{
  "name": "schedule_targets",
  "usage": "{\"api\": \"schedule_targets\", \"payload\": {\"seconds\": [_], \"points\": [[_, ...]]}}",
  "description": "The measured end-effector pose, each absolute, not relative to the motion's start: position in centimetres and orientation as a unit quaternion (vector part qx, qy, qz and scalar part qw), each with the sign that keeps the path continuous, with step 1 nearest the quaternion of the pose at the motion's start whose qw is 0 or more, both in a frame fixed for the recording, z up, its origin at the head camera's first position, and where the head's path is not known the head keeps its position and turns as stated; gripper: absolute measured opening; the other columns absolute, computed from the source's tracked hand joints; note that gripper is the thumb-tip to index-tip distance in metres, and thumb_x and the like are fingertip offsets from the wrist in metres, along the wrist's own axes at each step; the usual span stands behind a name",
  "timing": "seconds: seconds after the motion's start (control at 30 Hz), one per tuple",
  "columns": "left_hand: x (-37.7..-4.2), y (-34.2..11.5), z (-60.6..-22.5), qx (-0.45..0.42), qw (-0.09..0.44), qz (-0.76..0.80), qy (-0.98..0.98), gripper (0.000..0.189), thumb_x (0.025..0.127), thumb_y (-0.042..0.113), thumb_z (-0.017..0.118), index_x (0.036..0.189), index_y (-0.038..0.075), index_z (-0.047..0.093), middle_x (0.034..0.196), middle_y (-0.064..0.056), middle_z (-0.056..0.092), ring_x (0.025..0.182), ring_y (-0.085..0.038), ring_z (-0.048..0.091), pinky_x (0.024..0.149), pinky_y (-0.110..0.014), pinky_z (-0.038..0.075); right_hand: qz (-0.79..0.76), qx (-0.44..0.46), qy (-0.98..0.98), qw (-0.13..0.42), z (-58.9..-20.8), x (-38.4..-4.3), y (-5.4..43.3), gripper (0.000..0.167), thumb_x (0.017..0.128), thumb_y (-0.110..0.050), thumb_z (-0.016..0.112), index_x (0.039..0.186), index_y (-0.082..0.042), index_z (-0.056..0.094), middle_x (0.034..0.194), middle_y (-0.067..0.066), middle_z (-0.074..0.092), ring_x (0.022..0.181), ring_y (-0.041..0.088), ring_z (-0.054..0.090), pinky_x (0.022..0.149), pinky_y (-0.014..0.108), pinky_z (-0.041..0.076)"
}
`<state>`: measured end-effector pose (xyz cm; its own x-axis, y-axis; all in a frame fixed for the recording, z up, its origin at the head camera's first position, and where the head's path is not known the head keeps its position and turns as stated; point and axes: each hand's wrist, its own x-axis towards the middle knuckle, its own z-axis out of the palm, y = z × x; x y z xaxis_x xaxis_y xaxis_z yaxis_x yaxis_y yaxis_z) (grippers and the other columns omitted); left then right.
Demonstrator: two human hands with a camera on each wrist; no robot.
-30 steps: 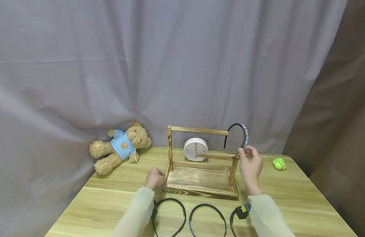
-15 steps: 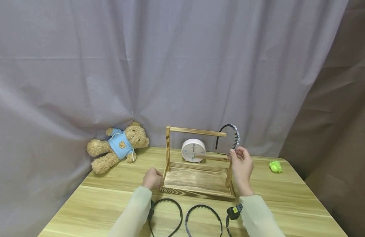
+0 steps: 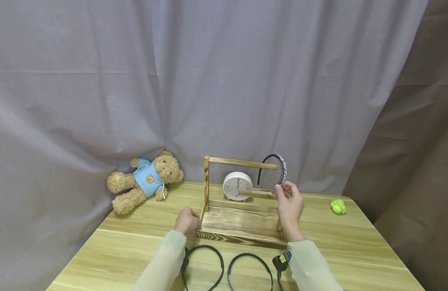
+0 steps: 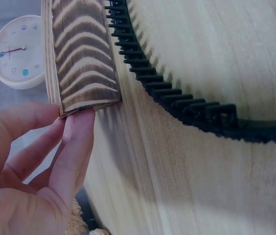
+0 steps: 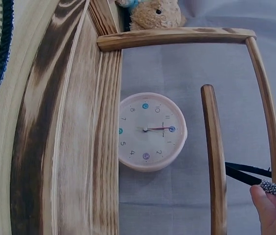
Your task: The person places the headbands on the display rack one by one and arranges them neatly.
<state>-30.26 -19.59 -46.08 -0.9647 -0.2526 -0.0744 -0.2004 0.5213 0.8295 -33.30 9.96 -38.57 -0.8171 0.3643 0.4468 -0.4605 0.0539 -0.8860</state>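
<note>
I take the desk (image 3: 355, 242) as the reference surface. The wooden rack (image 3: 242, 220) stands on it, base down, its left front corner pinched between the thumb and fingers of the left hand (image 3: 187, 220). The upper bar (image 3: 242, 162) runs from the left post (image 3: 206, 182) to a free end on the right; I judge this free end to be the datum for the coming move. The right hand (image 3: 290, 206) is the nearer one: it sits to the right of that end and lower, with thumb and fingertips clamped on the glittered headband (image 3: 284, 169). The headband rises from those fingertips, up and slightly left, its loop upright and its glittered outer face to the right. In the head view the free end overlaps the inside of the loop; the right wrist view suggests one branch on each side. I cannot tell whether they touch.
</note>
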Motion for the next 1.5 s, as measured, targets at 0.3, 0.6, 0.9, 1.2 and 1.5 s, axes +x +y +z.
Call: {"api": "schedule_targets", "payload": {"seconds": [0.3,0.6,0.9,1.2,1.5], "points": [[-30.1,-19.6,-45.6,0.133,0.031,-0.473,-0.871,0.014,0.079,-0.002,0.069,0.092,-0.005,0.072,0.084,-0.014,0.068,0.061,-0.019,0.063,0.055,-0.027,0.058,0.699,0.031,-0.654,0.287,-38.8,-33.5,8.9,0.017,0.091,0.001,0.064,0.105,0.009,0.059,0.094,0.005,0.063,0.081,0.009,0.067,0.074,0.024,0.060],[-30.1,-19.5,-45.7,0.137,0.022,-0.485,-0.864,0.013,0.079,-0.002,0.070,0.092,-0.005,0.071,0.083,-0.014,0.068,0.060,-0.018,0.063,0.054,-0.025,0.058,0.693,0.045,-0.665,0.275,-39.3,-33.4,7.7,0.018,0.092,0.000,0.064,0.106,0.010,0.058,0.100,0.019,0.063,0.079,0.006,0.066,0.073,0.021,0.059],[-30.1,-19.4,-45.7,0.139,0.024,-0.482,-0.865,0.012,0.081,-0.001,0.071,0.092,-0.005,0.071,0.084,-0.015,0.068,0.060,-0.019,0.064,0.054,-0.027,0.058,0.676,0.047,-0.690,0.253,-38.9,-32.9,6.4,0.022,0.094,-0.007,0.065,0.111,0.005,0.060,0.108,0.021,0.066,0.094,0.029,0.069,0.080,0.029,0.060],[-30.3,-19.4,-45.7,0.137,0.025,-0.492,-0.859,0.013,0.083,0.000,0.071,0.095,-0.006,0.072,0.093,-0.018,0.069,0.065,-0.021,0.066,0.055,-0.028,0.058,0.690,0.050,-0.684,0.232,-38.9,-33.2,5.1,0.023,0.094,-0.008,0.064,0.112,0.005,0.059,0.108,0.021,0.065,0.094,0.028,0.067,0.078,0.024,0.060],[-30.1,-19.5,-45.9,0.141,0.021,-0.494,-0.858,0.012,0.083,0.001,0.072,0.094,-0.005,0.072,0.093,-0.016,0.069,0.066,-0.019,0.064,0.056,-0.028,0.058,0.704,0.048,-0.669,0.234,-38.8,-33.0,4.0,0.022,0.093,-0.004,0.064,0.111,0.006,0.058,0.107,0.020,0.064,0.090,0.020,0.067,0.082,0.033,0.060]]}}
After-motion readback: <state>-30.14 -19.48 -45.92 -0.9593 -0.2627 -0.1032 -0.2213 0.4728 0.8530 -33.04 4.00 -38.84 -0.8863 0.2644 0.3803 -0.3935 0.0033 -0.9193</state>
